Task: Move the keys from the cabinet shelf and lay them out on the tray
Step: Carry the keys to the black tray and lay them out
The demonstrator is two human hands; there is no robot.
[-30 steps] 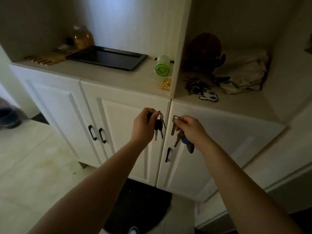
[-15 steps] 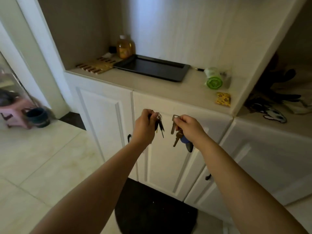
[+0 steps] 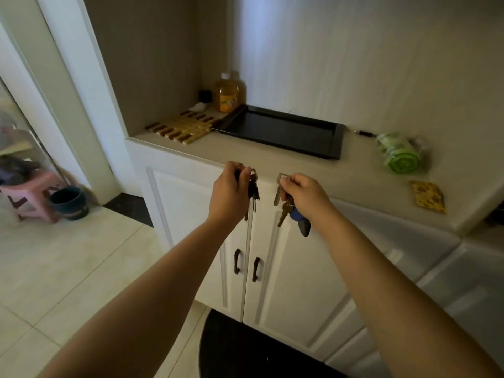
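My left hand [image 3: 228,194] is closed on a bunch of dark keys [image 3: 253,190] that hangs from its fingers. In my right hand [image 3: 306,196] I grip a second key bunch [image 3: 286,205] with a silver key, a brass key and a blue-and-black fob dangling below. Both hands hover in front of the counter's front edge, side by side. The black rectangular tray [image 3: 331,147] lies on the counter just beyond them and holds nothing. The shelf the keys came from is out of view at the right.
A wooden slatted trivet [image 3: 178,128] and an amber bottle [image 3: 228,92] sit left of the tray. A green-lidded jar [image 3: 399,154] lies on its side at the right, with a yellow packet [image 3: 428,196] near it. White cabinet doors [image 3: 286,268] stand below; a pink stool [image 3: 32,195] and dark pot [image 3: 69,203] on the floor.
My view has swung left, so the tray now lies straight ahead and the right-hand shelf has left the frame. Both hands still hold their key bunches in the same pose.
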